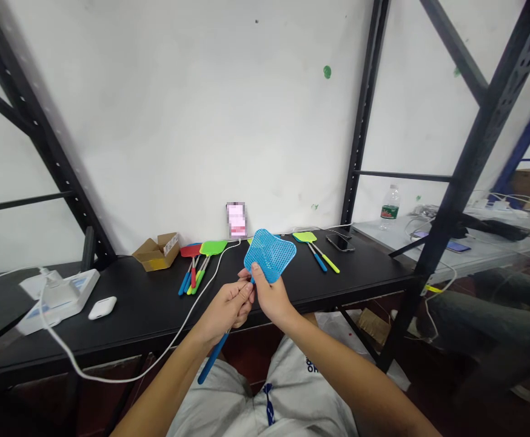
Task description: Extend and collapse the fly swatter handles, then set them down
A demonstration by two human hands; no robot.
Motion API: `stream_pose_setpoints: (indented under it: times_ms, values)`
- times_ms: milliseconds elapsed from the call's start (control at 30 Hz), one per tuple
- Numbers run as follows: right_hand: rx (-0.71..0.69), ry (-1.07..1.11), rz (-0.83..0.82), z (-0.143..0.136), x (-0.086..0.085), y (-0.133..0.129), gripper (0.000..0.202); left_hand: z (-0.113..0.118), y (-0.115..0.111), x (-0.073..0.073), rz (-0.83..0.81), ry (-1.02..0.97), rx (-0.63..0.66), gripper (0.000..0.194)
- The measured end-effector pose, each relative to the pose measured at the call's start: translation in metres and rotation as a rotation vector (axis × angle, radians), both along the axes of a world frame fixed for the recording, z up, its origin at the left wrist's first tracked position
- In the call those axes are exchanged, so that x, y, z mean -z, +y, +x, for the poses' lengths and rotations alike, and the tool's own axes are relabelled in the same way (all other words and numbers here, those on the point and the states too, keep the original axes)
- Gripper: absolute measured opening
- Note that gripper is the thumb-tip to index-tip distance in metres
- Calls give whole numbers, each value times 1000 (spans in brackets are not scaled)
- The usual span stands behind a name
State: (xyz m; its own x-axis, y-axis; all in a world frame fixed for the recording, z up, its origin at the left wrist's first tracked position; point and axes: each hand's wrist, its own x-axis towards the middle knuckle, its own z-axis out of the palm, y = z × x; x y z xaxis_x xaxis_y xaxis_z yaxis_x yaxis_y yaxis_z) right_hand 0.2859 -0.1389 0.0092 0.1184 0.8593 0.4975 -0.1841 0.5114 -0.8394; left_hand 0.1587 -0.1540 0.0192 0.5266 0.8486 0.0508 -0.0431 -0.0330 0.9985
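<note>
A blue fly swatter (279, 256) is in both hands, held over the table's front edge with its perforated head up and its blue handle slanting down to the left. My left hand (233, 303) is closed round the shaft, just below the head. At the base of the head my right hand (267, 288) grips it, thumb on the front face; its other fingers are mostly hidden behind. Left of the hands lie several fly swatters with green (213, 247) and red (191, 250) heads. Yellow-green swatters (305, 237) with blue and yellow handles rest to the right.
On the black table (147, 309) stand an open cardboard box (156, 254), a white earbud case (102, 308) and a power strip (60, 300). A lit phone (236, 220) leans on the wall; its white cable hangs past the front edge. Another phone (340, 243) lies right. Black rack posts flank the table.
</note>
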Motion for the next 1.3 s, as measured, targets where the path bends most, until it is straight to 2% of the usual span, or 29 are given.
stream_pose_setpoints:
  times_ms: [100, 233, 367, 500, 633, 800, 933, 1067, 1300]
  values:
    - [-7, 160, -60, 20, -11, 10, 43, -3, -1, -3, -40, -3, 13, 37]
    - [55, 241, -99, 57, -17, 31, 40, -5, 3, -3, -70, -73, -77, 33]
    - [-24, 58, -306, 82, -2, 53, 42, -6, 12, 2, -88, -166, -162, 31]
    - [16, -8, -459, 92, 17, 73, 39, -9, 16, 4, -82, -224, -193, 31]
    - [-43, 78, -607, 92, 28, 84, 33, -11, 15, 2, -84, -272, -204, 32]
    - [-127, 67, -685, 86, 30, 85, 30, -14, 14, -1, -75, -284, -206, 32]
    - [-293, -63, -692, 76, 28, 76, 35, -18, 15, -2, -59, -297, -220, 32]
    - [-395, -249, -706, 61, 27, 64, 43, -22, 16, -3, -50, -313, -214, 32]
    - [-353, -345, -665, 43, 29, 56, 37, -26, 20, -1, -37, -349, -246, 31]
